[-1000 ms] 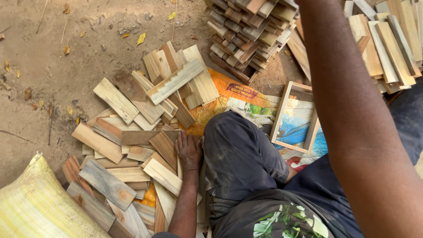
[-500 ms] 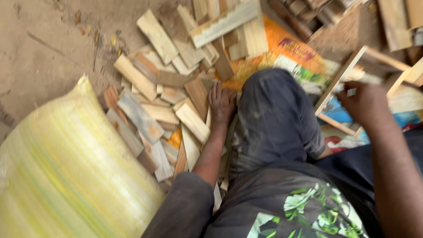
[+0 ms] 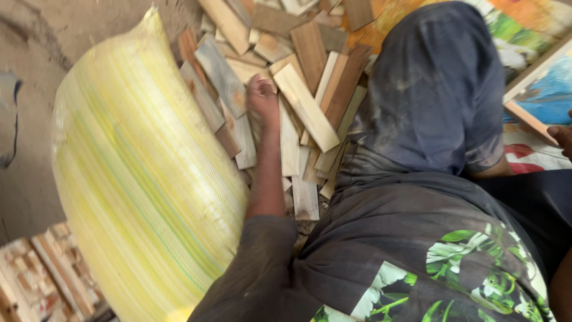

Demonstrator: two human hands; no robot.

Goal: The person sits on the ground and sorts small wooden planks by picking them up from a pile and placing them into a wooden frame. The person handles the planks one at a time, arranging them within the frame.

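Note:
My left hand (image 3: pixel 263 100) rests on a heap of short flat wooden offcuts (image 3: pixel 307 107) on the ground, fingers bent down against the pieces. Whether it grips one is unclear. The forearm runs back to my dark sleeve. Just left of the hand lies a grey weathered offcut (image 3: pixel 221 73). Only the tip of my right hand (image 3: pixel 562 138) shows at the right edge. It sits next to a wooden frame (image 3: pixel 527 118) that lies on a colourful printed sheet. My bent knee in dark cloth (image 3: pixel 442 89) is between the two hands.
A large stuffed yellow woven sack (image 3: pixel 143 179) lies close on the left, touching the heap. Bare sandy ground (image 3: pixel 36 149) is beyond it. More stacked wood strips (image 3: pixel 42 280) show at the bottom left corner.
The view has swung down and left, so the sack now fills the left side. My left hand stays on the offcuts. My right hand has dropped from the raised position to the frame's edge.

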